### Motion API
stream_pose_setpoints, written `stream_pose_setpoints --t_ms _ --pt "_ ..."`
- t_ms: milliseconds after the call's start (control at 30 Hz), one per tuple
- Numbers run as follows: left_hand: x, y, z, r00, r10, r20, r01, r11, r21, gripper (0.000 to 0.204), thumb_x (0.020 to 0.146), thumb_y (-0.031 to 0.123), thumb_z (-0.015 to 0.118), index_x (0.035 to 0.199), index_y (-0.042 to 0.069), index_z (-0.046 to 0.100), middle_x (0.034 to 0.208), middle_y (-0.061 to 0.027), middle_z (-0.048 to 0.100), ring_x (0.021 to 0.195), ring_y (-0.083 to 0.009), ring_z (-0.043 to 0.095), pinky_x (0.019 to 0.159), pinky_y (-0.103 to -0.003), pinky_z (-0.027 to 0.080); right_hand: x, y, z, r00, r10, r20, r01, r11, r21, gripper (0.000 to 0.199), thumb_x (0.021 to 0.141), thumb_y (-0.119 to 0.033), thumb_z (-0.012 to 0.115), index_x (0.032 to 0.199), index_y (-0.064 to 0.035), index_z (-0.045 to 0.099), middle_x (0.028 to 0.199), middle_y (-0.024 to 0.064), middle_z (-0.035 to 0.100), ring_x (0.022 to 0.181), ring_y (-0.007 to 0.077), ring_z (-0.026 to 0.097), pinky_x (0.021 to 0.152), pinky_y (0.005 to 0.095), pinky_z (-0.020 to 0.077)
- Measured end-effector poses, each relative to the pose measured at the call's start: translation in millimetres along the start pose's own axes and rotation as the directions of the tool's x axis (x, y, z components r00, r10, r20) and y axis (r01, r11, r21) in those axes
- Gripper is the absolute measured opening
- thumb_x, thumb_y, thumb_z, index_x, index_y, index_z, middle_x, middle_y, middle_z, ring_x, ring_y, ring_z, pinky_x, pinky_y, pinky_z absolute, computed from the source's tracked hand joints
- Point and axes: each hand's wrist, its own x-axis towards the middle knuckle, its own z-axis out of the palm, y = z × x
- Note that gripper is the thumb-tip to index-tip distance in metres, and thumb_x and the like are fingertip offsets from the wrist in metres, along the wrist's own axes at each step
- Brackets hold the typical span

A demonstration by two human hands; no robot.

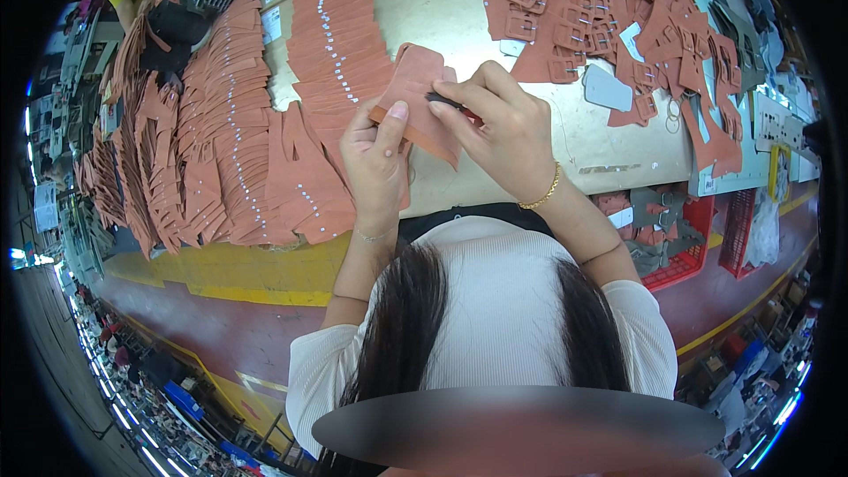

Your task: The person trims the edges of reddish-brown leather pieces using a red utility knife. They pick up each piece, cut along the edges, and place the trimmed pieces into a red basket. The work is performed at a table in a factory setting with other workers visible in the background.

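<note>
Close in front of me, my left hand (374, 157) grips a cut coral-coloured piece (417, 78) of leather-like material by its lower left edge, thumb on top. The piece is folded or layered, and its underside looks more orange. My right hand (511, 128) pinches a small black tool (444, 101) with a bit of red near the fingers. Its tip lies against the right part of the piece. Most of the tool is hidden in my fingers, so its kind cannot be made out.
Fanned rows of coral pieces (234, 137) with small white tags cover the left of the pale table (433, 0). Coral straps with buckles (574, 26) pile up at the far right, near a grey card (608, 88). A red crate (680, 269) stands below the right edge.
</note>
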Motion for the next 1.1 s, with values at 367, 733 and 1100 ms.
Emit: stream_pose_setpoints --t_ms 367,733,1100 --pt "-2.5 2.6 5.0 0.999 0.011 -0.031 -0.008 0.998 0.07 0.025 0.092 0.008 0.061 0.113 -0.005 0.058 0.094 -0.0068 0.065 0.081 -0.0074 0.06 0.069 -0.02 0.047 0.7 -1.2 0.9 1.0 0.024 0.005 -0.024 0.999 -0.023 0.014 0.076 -0.021 0.073 0.086 -0.0108 0.072 0.076 0.0002 0.056 0.055 0.0153 0.059 0.046 0.0274 0.0474" --pt "-4.4 0.0 -2.3 1.0 0.028 -0.012 -0.026 0.986 0.166 0.024 0.092 0.007 0.059 0.112 -0.005 0.055 0.103 -0.0118 0.064 0.093 -0.016 0.062 0.084 -0.029 0.05 1.4 -1.5 -0.8 1.0 0.023 0.009 -0.023 0.999 0.023 0.015 0.075 -0.019 0.074 0.087 -0.0101 0.071 0.077 0.0006 0.055 0.056 0.0157 0.059 0.048 0.0279 0.0481" --pt "-6.1 -7.0 3.3 0.966 0.257 0.03 -0.239 0.842 0.484 0.023 0.089 0.007 0.065 0.109 -0.004 0.062 0.083 -0.001 0.061 0.065 -0.002 0.05 0.053 -0.017 0.038 -1.2 -1.9 2.4 1.0 0.007 -0.015 -0.008 0.998 -0.066 0.013 0.073 -0.017 0.074 0.083 -0.0102 0.069 0.075 0.0006 0.054 0.054 0.0169 0.058 0.048 0.0288 0.0474"
